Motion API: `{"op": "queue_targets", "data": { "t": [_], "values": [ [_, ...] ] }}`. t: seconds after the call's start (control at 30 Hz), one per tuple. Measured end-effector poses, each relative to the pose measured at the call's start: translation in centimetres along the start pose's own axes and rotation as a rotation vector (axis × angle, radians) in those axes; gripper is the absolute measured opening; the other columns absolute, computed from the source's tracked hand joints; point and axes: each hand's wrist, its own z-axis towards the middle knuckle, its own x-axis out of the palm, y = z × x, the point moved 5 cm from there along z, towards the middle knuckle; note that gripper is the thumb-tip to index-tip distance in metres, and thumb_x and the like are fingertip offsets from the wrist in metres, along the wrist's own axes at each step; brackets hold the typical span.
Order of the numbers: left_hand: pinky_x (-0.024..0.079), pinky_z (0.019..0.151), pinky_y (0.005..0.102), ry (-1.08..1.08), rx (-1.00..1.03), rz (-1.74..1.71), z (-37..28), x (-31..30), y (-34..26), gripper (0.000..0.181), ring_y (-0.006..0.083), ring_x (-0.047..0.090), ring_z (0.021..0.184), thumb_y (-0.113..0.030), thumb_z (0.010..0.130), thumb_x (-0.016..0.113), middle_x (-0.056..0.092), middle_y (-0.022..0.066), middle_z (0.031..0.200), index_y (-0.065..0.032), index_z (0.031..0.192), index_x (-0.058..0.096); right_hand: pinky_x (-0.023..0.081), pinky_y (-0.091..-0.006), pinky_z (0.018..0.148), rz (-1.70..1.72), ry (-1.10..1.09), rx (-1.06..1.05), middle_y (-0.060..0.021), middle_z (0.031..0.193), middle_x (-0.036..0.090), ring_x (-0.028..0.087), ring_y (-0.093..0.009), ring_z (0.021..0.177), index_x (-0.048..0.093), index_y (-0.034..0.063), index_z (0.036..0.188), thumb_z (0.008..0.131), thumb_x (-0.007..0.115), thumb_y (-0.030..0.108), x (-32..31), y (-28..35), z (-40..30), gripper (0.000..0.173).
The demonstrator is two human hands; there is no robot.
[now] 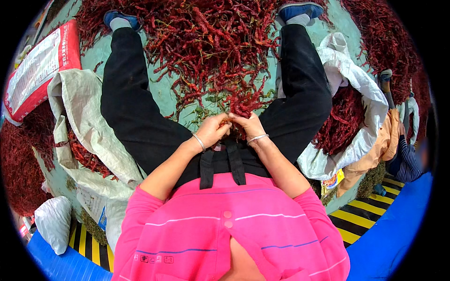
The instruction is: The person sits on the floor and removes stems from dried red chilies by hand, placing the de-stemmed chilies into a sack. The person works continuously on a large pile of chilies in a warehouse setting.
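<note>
My right hand [250,126] is closed around a bunch of dried red chili peppers [242,104], whose tips fan out away from me. Close against it, my left hand [212,130] has its fingertips pinched on a chili pepper [223,123], mostly covered by the fingers. Both hands meet low over my lap. Past them, a big heap of dried red chili peppers [211,38] spreads over the pale green floor [160,84] between my legs. Loose stems and dry leaf bits [200,112] lie just in front of my hands.
An open white woven sack [84,95] with chilies stands at my left, another white woven sack [372,116] at my right. A red and white printed bag [38,70] lies far left. Chili piles [386,45] flank both sides. At far right sits another person [406,161].
</note>
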Motion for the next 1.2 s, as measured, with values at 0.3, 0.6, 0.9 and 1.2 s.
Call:
{"op": "queue_targets", "data": {
  "t": [0.3,0.6,0.9,1.2],
  "values": [
    [0.05,0.068,0.0395,0.463,0.275,0.366,-1.1,1.3,-2.5,0.014,0.0311,0.062,0.077,-0.02,0.081,0.06,0.064,0.0117,0.082,-0.0076,0.086,0.065,0.049,-0.0227,0.055,0.153,-0.151,0.086,-0.0046,0.077,0.063,0.058,-0.012,0.062,0.061,0.0029,0.091,0.082,0.066,0.008,-1.4,1.9,2.0,0.011],
    [0.05,0.074,0.0414,-0.358,-0.12,0.612,14.6,-7.8,0.7,0.04,0.0344,0.063,0.086,-0.029,0.08,0.065,0.065,0.0178,0.096,-0.0051,0.111,0.057,0.048,-0.0262,0.059,0.255,-0.287,0.023,-0.0005,0.076,0.063,0.058,-0.012,0.063,0.061,0.0089,0.09,0.078,0.071,0.009,-2.7,2.5,2.7,0.015],
    [0.048,0.063,0.0347,-0.572,0.084,0.591,8.6,-9.2,-2.0,0.025,0.029,0.062,0.069,-0.023,0.083,0.064,0.063,0.014,0.079,-0.0015,0.094,0.058,0.047,-0.0262,0.073,0.072,-0.157,-0.171,-0.0023,0.08,0.065,0.061,-0.013,0.077,0.062,0.0037,0.09,0.08,0.069,0.008,-2.2,1.6,2.8,0.013],
    [0.041,0.049,0.0274,-0.563,0.1,0.247,-4.4,-6.4,-4.2,0.009,0.0118,0.053,0.054,-0.007,0.083,0.062,0.055,0.0069,0.066,-0.0009,0.084,0.055,0.048,-0.0308,0.078,-0.415,0.293,-0.573,-0.0121,0.094,0.063,0.061,-0.018,0.087,0.057,-0.0007,0.103,0.077,0.072,0.011,7.0,2.5,-2.2,0.033]
  ]
}}
